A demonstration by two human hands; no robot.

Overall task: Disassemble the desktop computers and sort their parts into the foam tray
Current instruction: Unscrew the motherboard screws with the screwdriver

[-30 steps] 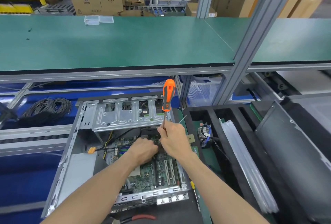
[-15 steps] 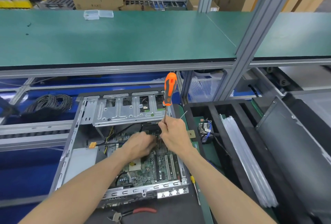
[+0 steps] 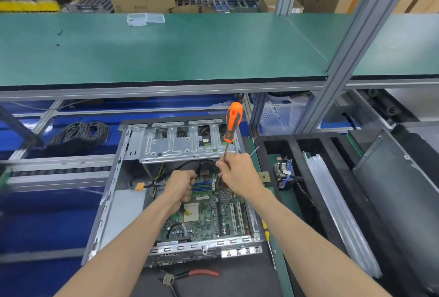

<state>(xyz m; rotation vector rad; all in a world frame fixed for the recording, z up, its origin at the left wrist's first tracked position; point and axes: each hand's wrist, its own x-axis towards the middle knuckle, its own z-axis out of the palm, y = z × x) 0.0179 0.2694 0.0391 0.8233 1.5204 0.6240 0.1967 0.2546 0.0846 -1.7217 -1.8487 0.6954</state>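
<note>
The desktop computer (image 3: 180,192) lies open on the workbench's near edge, motherboard (image 3: 209,216) exposed. The right hand (image 3: 240,173) grips the shaft of an orange-handled screwdriver (image 3: 234,122), tip down at the board's far edge. The left hand (image 3: 181,186) is curled around something by the blue memory slots; what, I cannot tell. It looks like board fasteners are being freed; next, a steady vertical drive. The foam tray (image 3: 297,144) waits just right, a cooler fan (image 3: 283,174) already in it. Loose cables (image 3: 156,177) and the drive cage (image 3: 187,142) crowd the reach; pliers (image 3: 190,275) lie nearby.
</note>
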